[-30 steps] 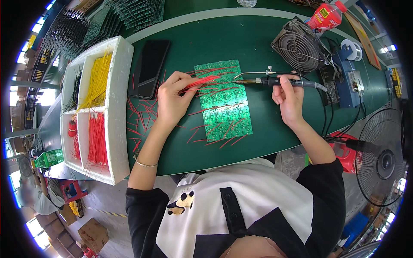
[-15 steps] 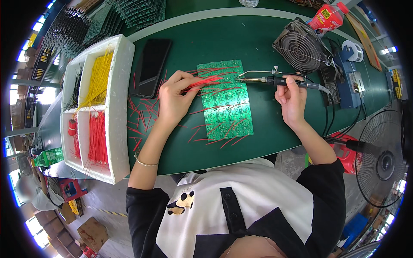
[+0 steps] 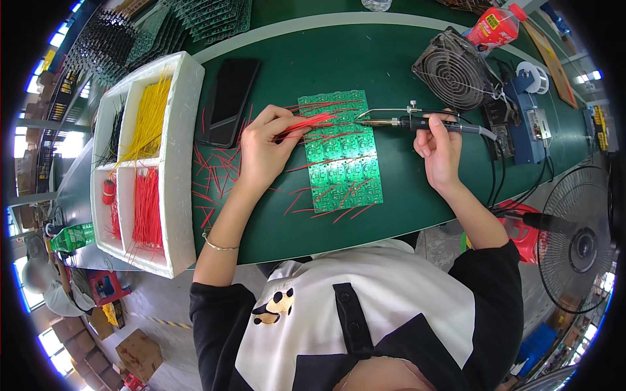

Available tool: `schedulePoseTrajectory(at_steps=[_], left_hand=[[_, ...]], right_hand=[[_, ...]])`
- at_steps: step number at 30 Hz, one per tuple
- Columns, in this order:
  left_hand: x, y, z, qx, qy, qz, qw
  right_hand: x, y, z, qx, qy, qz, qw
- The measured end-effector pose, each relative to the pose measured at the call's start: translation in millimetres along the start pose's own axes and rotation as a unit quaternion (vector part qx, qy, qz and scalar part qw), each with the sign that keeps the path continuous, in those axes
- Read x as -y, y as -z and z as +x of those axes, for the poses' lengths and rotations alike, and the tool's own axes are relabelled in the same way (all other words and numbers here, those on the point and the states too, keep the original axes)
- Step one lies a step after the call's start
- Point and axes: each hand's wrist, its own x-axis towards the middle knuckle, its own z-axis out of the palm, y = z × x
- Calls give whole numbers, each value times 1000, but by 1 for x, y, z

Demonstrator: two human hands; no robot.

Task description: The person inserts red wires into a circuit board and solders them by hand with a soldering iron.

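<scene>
Green circuit board panel [image 3: 342, 151] is lying flat on a dark green bench [image 3: 365, 58], one panel only, with loose red wire bits scattered on it and on the bench to its left, too many to count. Left hand [image 3: 263, 151] is pinched closed on a small bunch of red wires [image 3: 308, 124], their ends reaching onto the top left part of the board. Right hand [image 3: 441, 151] is wrapped around the handle of one soldering iron [image 3: 417, 123], tip pointing left and sitting just above the top edge area of the board, close to the wire ends. Can't tell if the tip actually touches.

Counting the rest: one white foam tray [image 3: 177, 163] on the left with compartments, holding yellow wires [image 3: 149, 120], red wires and some black ones. One black phone [image 3: 229, 101] lying between tray and board. One small grey fan [image 3: 454, 69] at the back right, one blue soldering station [image 3: 525, 116] next to it, one red bottle [image 3: 494, 27] behind that. One big standing fan [image 3: 577, 241] off the bench on the right.

Bench surface is matte green with a pale edge. Room looks like a workshop floor, cardboard boxes [image 3: 138, 352] down on the left and another person [image 3: 45, 287] sitting there.
</scene>
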Motion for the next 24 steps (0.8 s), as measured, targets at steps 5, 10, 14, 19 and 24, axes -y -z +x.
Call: schedulePoseTrajectory(at_steps=[5,10,14,19,24], left_hand=[[-2,2,0,2,-4,8,1000],[0,2,-1,1,-4,5,1000],[1,1,-1,2,-7,2,1000],[2,2,0,0,-10,-1,1000],[3,1,0,1,-5,-8,1000]], right_hand=[[0,0,0,5,1,0,1000],[-1,1,-1,7,-2,-2,1000],[-1,1,-1,7,-2,-2,1000],[0,0,0,-5,-6,7,1000],[-1,1,0,-6,-8,-2,1000]])
